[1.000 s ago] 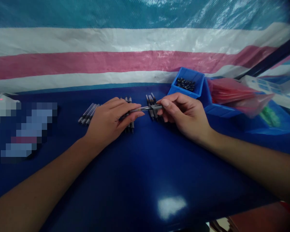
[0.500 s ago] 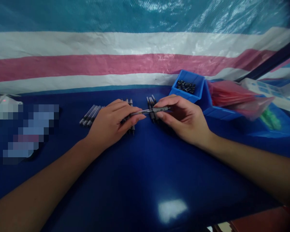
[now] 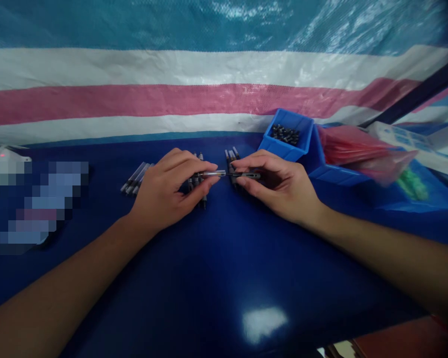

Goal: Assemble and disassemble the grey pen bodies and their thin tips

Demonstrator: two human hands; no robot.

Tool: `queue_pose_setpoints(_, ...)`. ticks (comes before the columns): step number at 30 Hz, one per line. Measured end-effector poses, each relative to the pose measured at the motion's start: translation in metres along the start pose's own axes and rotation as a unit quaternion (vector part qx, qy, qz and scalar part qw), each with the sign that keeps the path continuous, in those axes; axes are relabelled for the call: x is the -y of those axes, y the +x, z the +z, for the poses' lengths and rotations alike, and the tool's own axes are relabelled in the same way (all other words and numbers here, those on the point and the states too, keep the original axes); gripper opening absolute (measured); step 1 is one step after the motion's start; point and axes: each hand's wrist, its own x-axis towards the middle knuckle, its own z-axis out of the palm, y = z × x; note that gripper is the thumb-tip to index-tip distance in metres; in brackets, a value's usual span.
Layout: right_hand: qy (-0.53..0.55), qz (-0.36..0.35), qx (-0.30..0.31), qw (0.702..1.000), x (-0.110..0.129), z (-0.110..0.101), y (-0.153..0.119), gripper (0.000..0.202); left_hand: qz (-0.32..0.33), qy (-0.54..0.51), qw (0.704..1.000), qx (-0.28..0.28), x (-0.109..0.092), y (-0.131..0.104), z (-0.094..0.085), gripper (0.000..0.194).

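Note:
My left hand (image 3: 171,189) pinches a clear pen barrel (image 3: 214,173) between thumb and fingertips, its open end pointing right. Opposite it, my right hand (image 3: 283,186) grips a dark pen top with a clip (image 3: 248,175), lined up with the barrel. A small gap separates the two parts; whether a thin piece bridges it I cannot tell. Behind the left fingers lie several pens (image 3: 203,199), partly covered. Slim refills with clear ends (image 3: 231,153) lie just past the right fingertips. Clear barrels with dark grips (image 3: 134,178) rest left of my left hand.
At the back right stands a blue bin (image 3: 283,144) of small black parts. Beside it, another blue bin (image 3: 339,171) holds a red plastic bag (image 3: 358,149), near a green bundle (image 3: 412,184). A pixelated flat object (image 3: 47,204) lies at left on the blue table (image 3: 194,288).
The dark top and clear barrel, joined half a second ago, are now apart, with the barrel's clear end exposed. Both hands stay in nearly the same place; the view has shifted slightly.

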Motion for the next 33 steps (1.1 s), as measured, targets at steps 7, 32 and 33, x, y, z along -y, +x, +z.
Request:
queue_pose_setpoints(7, -0.109, -0.044, -0.033, 0.993, 0.001, -0.002, 0.001, 0.025, -0.036, 0.002, 0.999, -0.025, 0.003, 0.001, -0.001, 0.010)
queue_pose_setpoints(32, 0.061, 0.018, -0.106, 0.992, -0.001, 0.004, 0.000, 0.083, -0.239, -0.154, 0.954, -0.100, 0.026, -0.008, 0.005, 0.050)
queue_pose_setpoints(33, 0.063, 0.015, -0.104, 0.992, 0.000, 0.004, 0.000, 0.081, -0.232, -0.149, 0.956, -0.099, 0.026, -0.008, 0.005, 0.050)
